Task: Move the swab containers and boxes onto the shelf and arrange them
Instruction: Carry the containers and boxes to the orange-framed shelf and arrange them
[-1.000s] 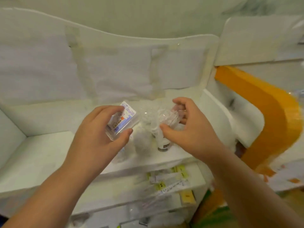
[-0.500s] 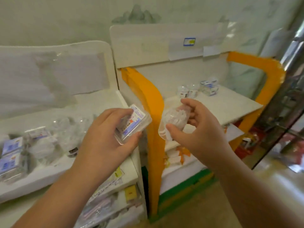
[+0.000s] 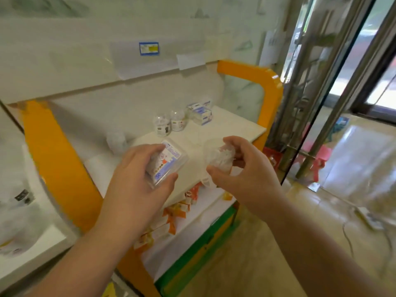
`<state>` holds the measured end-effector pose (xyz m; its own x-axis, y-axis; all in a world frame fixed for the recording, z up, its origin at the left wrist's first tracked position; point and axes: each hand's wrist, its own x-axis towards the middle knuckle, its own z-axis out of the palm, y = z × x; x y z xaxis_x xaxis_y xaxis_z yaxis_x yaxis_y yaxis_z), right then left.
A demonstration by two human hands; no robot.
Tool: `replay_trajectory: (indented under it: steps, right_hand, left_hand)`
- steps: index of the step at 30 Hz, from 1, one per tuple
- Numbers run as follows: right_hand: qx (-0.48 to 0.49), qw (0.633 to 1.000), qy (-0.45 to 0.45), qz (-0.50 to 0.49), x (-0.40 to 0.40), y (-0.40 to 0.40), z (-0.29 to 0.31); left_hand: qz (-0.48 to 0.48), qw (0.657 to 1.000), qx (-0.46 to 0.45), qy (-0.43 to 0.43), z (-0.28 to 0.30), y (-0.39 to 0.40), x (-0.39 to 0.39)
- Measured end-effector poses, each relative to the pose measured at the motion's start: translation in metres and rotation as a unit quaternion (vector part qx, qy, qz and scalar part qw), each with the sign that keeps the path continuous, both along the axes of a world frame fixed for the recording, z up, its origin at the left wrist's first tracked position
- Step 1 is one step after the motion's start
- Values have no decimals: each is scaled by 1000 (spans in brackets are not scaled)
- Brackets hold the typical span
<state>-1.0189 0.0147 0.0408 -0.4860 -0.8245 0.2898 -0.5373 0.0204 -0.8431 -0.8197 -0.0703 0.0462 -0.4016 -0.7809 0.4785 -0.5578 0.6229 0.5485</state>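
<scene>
Left hand [image 3: 137, 179] curls around clear swab box [image 3: 166, 162]; right hand [image 3: 242, 170] grips round swab container [image 3: 218, 156], both above white shelf [image 3: 231, 129]. On shelf: two jars [image 3: 170, 124], two stacked boxes [image 3: 201, 112].

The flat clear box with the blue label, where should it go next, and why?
Probably forward and down onto the white shelf top. The left hand holds the flat clear blue-labelled box above its front part, and similar boxes already sit at the back.
</scene>
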Motion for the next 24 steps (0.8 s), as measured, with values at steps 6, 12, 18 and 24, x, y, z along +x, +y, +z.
replay_trajectory:
  steps: [6, 12, 18, 24]
  right_hand:
    - [26, 999, 1, 26, -58, -66, -5]
    - [60, 993, 11, 101, -86, -129, -13]
    - [62, 974, -37, 214, -78, -204, -28]
    - [83, 941, 18, 327, -36, -298, -54]
  left_hand:
    - [69, 997, 41, 15, -15, -60, -48]
    - [112, 989, 92, 10, -26, -100, -66]
    - [203, 970, 131, 26, -32, -121, -58]
    - [300, 948, 104, 25, -29, -126, -59]
